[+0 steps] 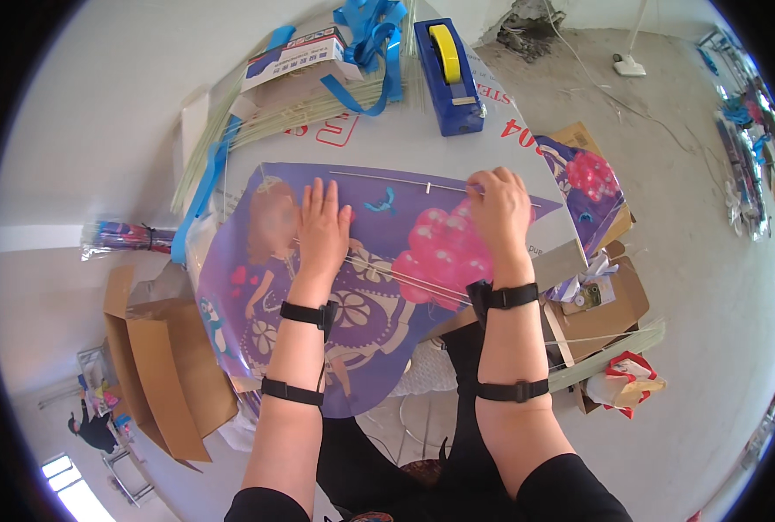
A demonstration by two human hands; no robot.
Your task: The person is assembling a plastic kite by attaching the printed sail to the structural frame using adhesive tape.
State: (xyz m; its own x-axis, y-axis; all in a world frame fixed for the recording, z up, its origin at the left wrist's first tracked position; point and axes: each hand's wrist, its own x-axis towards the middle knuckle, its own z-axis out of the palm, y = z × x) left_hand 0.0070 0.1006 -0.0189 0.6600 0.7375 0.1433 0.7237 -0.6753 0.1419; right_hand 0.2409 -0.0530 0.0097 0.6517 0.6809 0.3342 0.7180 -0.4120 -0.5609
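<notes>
Thin rod [379, 178] near-crosswise beneath right hand [500, 205], right end nearer.

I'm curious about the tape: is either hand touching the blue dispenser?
No, the dispenser stands apart, beyond the left hand and right hand, which are over the purple sheet.

To my left rises a pale, plain wall [100, 130], a lighter band [39, 238] running along its lower part. Beyond the pale grey surface [383, 150] before me, a whitish wall [685, 17] shows a broken patch [531, 26] exposing dark, rough material near the floor. To my right, the grey floor [692, 204] carries a thin cable [618, 103] and a slim stand's white base [629, 65]. Lower left, a window [76, 491] glows bright white near a metal frame [130, 478].
</notes>
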